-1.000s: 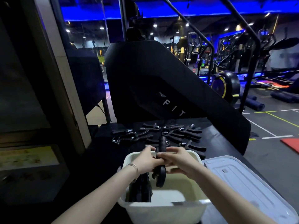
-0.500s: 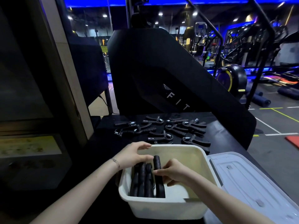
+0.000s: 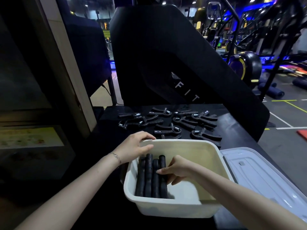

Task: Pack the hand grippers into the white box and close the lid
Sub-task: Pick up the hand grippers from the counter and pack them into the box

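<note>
A white box [image 3: 169,208] stands open on the black table in front of me. Several black hand grippers [image 3: 150,178] stand packed side by side against its left wall. My right hand [image 3: 178,170] is inside the box, fingers resting on the rightmost gripper there. My left hand [image 3: 134,147] grips the box's far left rim, thumb inside. Several more hand grippers [image 3: 167,130] lie spread on the table beyond the box. The white lid [image 3: 259,176] lies flat to the right of the box.
A big black machine panel [image 3: 174,63] rises right behind the table. A pillar [image 3: 63,63] and a dark window stand at the left. Gym machines and a marked floor fill the right background.
A second ago both hands held one gripper above the box. It went down into the box beside the others. My left hand moved to the box rim; my right hand stays on the gripper.
</note>
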